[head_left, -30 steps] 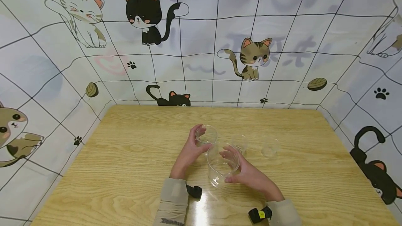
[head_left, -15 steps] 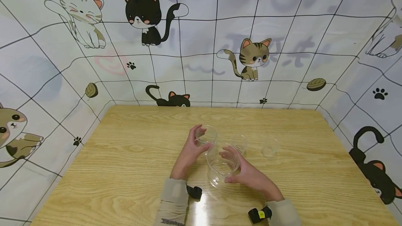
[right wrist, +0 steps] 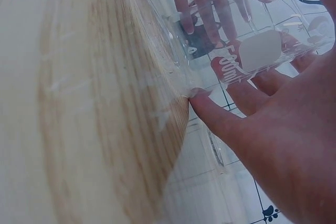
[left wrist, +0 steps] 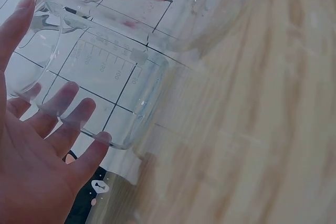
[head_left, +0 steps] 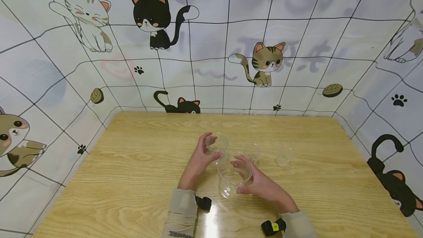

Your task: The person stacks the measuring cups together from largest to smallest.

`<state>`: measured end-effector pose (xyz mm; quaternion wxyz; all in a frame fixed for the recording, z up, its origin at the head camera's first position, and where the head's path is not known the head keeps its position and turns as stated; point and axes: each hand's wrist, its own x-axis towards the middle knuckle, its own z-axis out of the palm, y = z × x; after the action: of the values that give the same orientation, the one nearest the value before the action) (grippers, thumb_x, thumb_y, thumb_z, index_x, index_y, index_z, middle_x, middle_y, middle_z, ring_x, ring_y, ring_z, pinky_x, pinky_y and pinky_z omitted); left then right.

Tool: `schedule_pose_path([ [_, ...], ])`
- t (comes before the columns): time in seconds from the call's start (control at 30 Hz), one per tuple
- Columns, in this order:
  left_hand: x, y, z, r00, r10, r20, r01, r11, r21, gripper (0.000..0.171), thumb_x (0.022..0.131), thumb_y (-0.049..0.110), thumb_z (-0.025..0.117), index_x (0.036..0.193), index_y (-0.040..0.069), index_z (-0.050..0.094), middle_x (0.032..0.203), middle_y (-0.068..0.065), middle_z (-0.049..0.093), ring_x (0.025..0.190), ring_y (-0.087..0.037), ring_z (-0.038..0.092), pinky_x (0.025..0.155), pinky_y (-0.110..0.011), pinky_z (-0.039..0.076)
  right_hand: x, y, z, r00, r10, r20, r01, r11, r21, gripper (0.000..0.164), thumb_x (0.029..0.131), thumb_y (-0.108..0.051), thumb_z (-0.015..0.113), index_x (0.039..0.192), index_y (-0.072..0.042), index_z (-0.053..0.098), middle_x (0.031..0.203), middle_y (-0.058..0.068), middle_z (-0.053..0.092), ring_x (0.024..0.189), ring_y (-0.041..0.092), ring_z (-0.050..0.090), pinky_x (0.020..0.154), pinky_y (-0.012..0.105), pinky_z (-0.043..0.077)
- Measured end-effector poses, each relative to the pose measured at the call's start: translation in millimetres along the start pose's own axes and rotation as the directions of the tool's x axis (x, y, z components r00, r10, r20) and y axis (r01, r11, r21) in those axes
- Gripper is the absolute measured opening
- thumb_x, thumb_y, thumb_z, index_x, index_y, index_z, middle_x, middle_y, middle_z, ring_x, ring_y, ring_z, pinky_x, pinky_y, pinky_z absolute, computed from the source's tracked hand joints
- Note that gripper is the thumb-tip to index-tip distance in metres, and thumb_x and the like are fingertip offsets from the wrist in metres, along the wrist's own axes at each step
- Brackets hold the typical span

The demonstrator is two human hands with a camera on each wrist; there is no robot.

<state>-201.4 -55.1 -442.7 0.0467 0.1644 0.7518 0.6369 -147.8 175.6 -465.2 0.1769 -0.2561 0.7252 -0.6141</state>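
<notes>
Near the middle of the table, my left hand (head_left: 199, 159) holds a clear glass beaker (head_left: 217, 146), fingers round its far side and thumb on its near side. In the left wrist view this beaker (left wrist: 113, 74) shows printed volume marks. Just in front and to the right stands a wider clear beaker (head_left: 228, 186), gripped by my right hand (head_left: 259, 183). The right wrist view shows "500ml" lettering and a white patch on this wider beaker (right wrist: 261, 50), with the thumb low near its base. Its rim overlaps the left beaker in the head view.
Two smaller clear vessels stand behind and right of my right hand: a nearer one (head_left: 253, 151) and one farther right (head_left: 283, 159), both faint against the wood table (head_left: 148, 150). A cat-print cloth (head_left: 211, 47) surrounds the table's back and sides.
</notes>
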Motion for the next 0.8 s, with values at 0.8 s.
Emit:
schedule_pose_path([
  [0.8,-1.0,2.1,-1.1,1.0,-0.007,0.016,0.007,1.0,-0.006,0.078,0.076,0.023,0.071,0.138,0.01,0.024,0.135,-0.01,0.039,0.124,-0.029,0.034,0.098,-0.047,0.029,0.1,3.2,-0.3,1.0,-0.009,-0.007,0.009,1.0,0.007,0.086,0.075,-0.003,0.069,0.139,-0.028,0.017,0.141,0.013,0.028,0.129,0.03,0.026,0.098,0.054,0.024],
])
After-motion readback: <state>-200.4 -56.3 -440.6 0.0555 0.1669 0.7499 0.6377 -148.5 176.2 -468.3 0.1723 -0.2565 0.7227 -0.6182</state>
